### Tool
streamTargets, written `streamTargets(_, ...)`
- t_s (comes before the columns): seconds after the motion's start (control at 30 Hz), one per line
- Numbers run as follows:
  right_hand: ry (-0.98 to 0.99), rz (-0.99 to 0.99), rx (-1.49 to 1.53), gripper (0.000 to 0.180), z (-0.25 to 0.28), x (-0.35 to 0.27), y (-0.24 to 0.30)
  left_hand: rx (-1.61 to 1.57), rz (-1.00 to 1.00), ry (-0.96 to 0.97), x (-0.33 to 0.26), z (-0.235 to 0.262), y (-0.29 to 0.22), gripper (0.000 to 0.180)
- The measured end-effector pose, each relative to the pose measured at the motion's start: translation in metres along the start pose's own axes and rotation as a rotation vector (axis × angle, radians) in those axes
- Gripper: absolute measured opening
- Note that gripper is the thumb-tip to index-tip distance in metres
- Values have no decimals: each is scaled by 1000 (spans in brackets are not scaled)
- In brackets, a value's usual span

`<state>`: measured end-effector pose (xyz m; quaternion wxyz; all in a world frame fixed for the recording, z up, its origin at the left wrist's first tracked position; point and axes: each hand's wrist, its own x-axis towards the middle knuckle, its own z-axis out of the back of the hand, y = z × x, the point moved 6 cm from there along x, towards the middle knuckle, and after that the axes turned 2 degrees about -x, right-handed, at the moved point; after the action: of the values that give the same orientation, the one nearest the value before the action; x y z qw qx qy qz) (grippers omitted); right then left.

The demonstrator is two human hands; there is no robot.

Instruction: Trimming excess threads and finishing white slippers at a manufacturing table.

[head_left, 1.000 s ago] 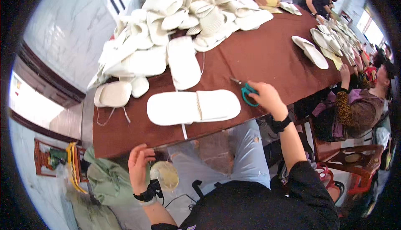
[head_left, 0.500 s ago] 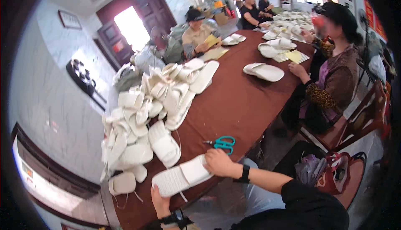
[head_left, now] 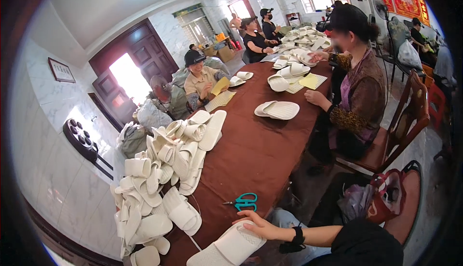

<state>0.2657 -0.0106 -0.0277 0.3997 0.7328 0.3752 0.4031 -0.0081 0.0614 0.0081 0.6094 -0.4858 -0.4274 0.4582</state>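
Note:
A white slipper with a wide strap lies at the lower edge, its sole end cut off by the picture. My right hand is at the slipper's strap end, holding its far edge, with the fingers fairly straight and partly spread. A dark band is round that wrist. My left hand is out of view. Just beyond my right hand, scissors with teal handles rest on the brown cloth, blades pointing left. Left of them is a big heap of white slippers; the nearest one lies strap up.
A brown-covered table runs away from me. A single slipper lies on it before a seated person on the right. Another person sits across, with yellow sheets. More slippers are piled at the far end. A chair with bags stands at right.
My view has tilted up, so the slipper and scissors sit lower. The left hand has left the picture. My right hand's fingers have straightened along the slipper's edge.

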Motion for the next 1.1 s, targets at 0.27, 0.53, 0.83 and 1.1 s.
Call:
streamTargets(0.27, 221, -235, -497, 59, 57, -30, -1, 110, -198, 226, 9, -20, 18, 47)
streamTargets(0.53, -156, -364, 251, 50, 145, -32, -14, -580, 114, 491, 8, -97, -15, 55)
streamTargets(0.83, -648, -298, 256, 33, 303, 91, 9, -152, -41, 293, 6, -58, -11, 46)
streamTargets(1.1, -929, 57, 315, 59, 346, 182, 35, -68, -65, 242, 14, -14, 8, 57)
